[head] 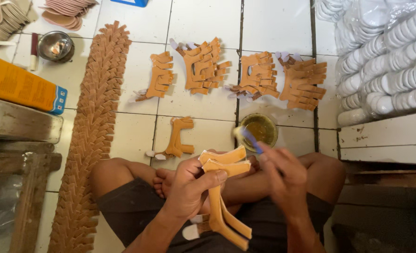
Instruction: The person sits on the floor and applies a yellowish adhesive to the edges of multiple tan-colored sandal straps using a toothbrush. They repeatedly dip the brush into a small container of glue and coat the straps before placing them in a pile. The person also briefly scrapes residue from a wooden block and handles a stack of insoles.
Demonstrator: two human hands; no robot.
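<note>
Tan Y-shaped leather sandal straps (222,187) are gripped in the closed left hand (189,187); a blue-handled brush (251,139) is pinched in the closed right hand (283,175), blurred.

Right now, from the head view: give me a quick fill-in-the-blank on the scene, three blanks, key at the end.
1. The left hand holds tan ____-shaped sandal straps.
2. The right hand holds a brush with a ____ handle.
3. The glue bowl sits on the white ____ floor.

Missing: Y; blue; tiled
</note>
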